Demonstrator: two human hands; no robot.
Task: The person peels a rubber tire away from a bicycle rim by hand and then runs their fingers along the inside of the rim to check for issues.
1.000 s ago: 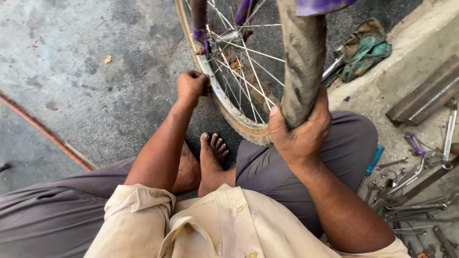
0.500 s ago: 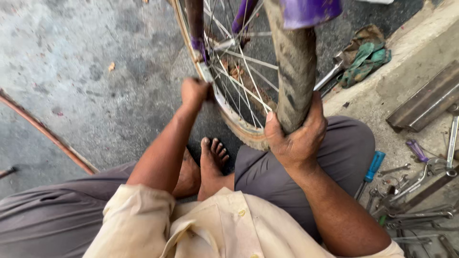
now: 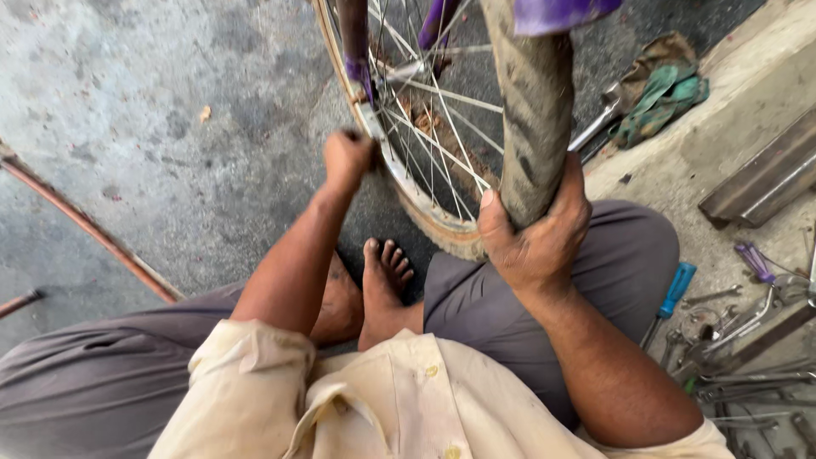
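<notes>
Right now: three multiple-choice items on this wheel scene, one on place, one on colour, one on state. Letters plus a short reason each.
1. Where does the blue-handled tool lie?
A. on the ground beside the person's right knee
B. between the spokes
C. by the rusty pipe at far left

2. What colour is the bicycle frame above the tyre?
A. green
B. purple
C. white

3. How does the right hand stand to the tyre?
A. hovers clear of it
B. lies flat on the ground
C. is wrapped around it

Answers:
1 A, it lies against the trouser leg near the scattered wrenches.
2 B, the frame parts are purple.
3 C, thumb and fingers close round the muddy tread, while the left hand is fisted at the rim.
</notes>
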